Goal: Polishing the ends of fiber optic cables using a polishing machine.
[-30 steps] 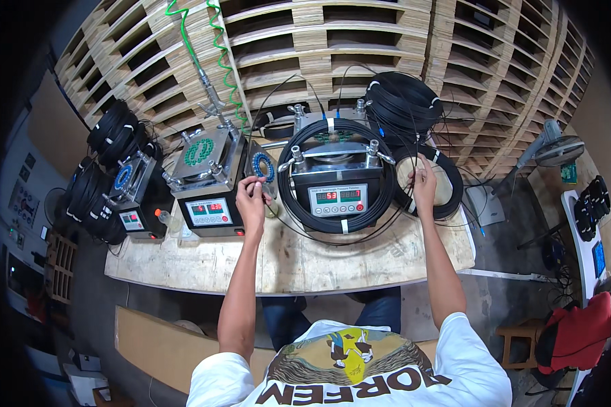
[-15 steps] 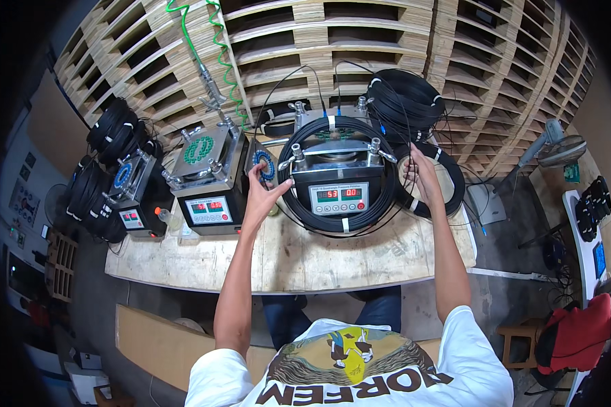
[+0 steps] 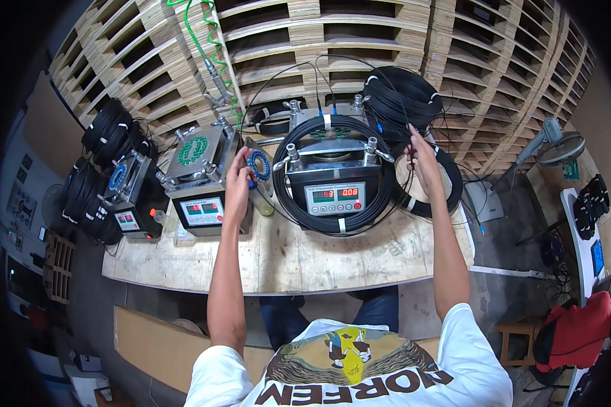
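A coil of black cable (image 3: pixel 291 192) stands upright around the front of the middle polishing machine (image 3: pixel 302 178). Thin cable ends with blue connectors (image 3: pixel 334 110) reach into that machine's top. My left hand (image 3: pixel 236 184) is closed, apparently on a thin strand of this cable, beside a ring of blue-tipped pieces (image 3: pixel 258 165) on a small disc. At the right, my right hand (image 3: pixel 425 165) pinches thin black cable near a flat coil (image 3: pixel 455 178) and below a stacked coil (image 3: pixel 404 95). Its lower fingers are partly hidden by strands.
Two more polishing machines stand left, one with a green ring (image 3: pixel 192 150), one with a blue ring (image 3: pixel 118 177). A bottle with an orange cap (image 3: pixel 158 216) sits between them. More black coils (image 3: pixel 108 129) lie far left. Wooden pallets (image 3: pixel 360 34) back the wooden table (image 3: pixel 183 263).
My left hand has moved left and slightly away from me, off the coil's edge, and its fingers have drawn together. My right hand has moved slightly farther up.
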A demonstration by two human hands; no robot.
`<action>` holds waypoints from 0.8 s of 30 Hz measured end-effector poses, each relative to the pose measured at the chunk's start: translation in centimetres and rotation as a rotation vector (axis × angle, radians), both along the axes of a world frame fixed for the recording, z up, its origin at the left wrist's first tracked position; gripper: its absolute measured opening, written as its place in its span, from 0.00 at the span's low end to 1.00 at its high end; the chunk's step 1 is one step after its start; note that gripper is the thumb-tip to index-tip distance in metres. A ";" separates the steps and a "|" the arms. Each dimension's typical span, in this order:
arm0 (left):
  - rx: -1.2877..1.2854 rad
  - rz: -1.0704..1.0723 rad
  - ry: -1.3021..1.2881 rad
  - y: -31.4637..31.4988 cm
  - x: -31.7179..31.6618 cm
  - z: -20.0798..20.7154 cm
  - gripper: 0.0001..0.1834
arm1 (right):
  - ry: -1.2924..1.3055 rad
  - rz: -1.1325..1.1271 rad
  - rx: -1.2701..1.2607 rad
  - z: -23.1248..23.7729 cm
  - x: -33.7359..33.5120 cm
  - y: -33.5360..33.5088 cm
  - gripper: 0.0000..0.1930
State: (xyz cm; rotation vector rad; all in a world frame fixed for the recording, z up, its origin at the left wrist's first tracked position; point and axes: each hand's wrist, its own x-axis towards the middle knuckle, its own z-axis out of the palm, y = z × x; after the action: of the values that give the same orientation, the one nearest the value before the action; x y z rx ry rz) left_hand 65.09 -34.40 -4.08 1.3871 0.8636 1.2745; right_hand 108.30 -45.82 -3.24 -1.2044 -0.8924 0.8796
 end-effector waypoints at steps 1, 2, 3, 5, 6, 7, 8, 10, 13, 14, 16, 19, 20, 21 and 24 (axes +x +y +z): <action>0.030 0.017 0.051 0.3 -0.3 0.5 0.30 | 0.000 0.001 0.001 -0.1 0.1 0.2 0.25; 0.030 0.035 0.065 0.5 -0.5 0.9 0.30 | -0.009 0.019 -0.009 -0.2 0.2 0.5 0.24; 0.032 0.037 0.065 0.7 -0.7 1.1 0.30 | -0.017 0.037 -0.017 -0.2 0.2 0.8 0.24; 0.064 0.027 0.100 1.6 -0.5 1.0 0.30 | -0.115 0.007 -0.020 -1.4 1.2 2.0 0.25; 0.082 0.032 0.065 1.9 -0.1 0.8 0.28 | -0.230 -0.026 0.036 -2.2 1.9 2.5 0.26; 0.089 0.038 0.066 2.2 -0.4 0.6 0.28 | -0.341 -0.049 0.095 -2.2 1.7 3.0 0.26; 0.068 0.109 0.015 2.5 -0.6 0.4 0.26 | -0.298 -0.031 0.077 -2.1 1.8 3.3 0.26; 0.078 0.190 -0.077 2.7 0.0 0.5 0.20 | -0.327 -0.075 0.142 -2.1 1.7 4.3 0.25; 0.052 0.177 -0.056 1.3 1.8 0.9 0.16 | -0.347 -0.142 0.226 -2.1 1.2 4.8 0.19; 0.078 0.199 -0.054 1.2 2.1 0.4 0.16 | -0.323 -0.123 0.181 -2.1 0.5 4.9 0.18; 0.097 0.221 -0.051 0.6 2.8 0.0 0.16 | -0.283 -0.103 0.173 -2.3 -0.5 5.0 0.18; 0.088 0.234 -0.055 -0.1 3.5 -0.4 0.18 | -0.300 -0.158 0.165 -3.2 -0.7 4.2 0.17; 0.068 0.240 -0.053 -0.3 3.6 -0.4 0.19 | -0.300 -0.157 0.167 -3.2 -0.7 4.2 0.17; 0.069 0.241 -0.054 -0.3 3.6 -0.3 0.19 | -0.301 -0.168 0.187 -3.2 -0.8 4.2 0.18; 0.085 0.232 -0.136 -0.2 4.0 -0.1 0.20 | -0.305 -0.194 0.229 -3.1 -0.7 4.1 0.19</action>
State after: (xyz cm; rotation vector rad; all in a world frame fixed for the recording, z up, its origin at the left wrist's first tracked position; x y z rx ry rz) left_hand 69.13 -34.63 -4.19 1.2760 0.9039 1.5800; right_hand 107.57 -41.73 -6.39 -1.2180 -1.0679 0.4303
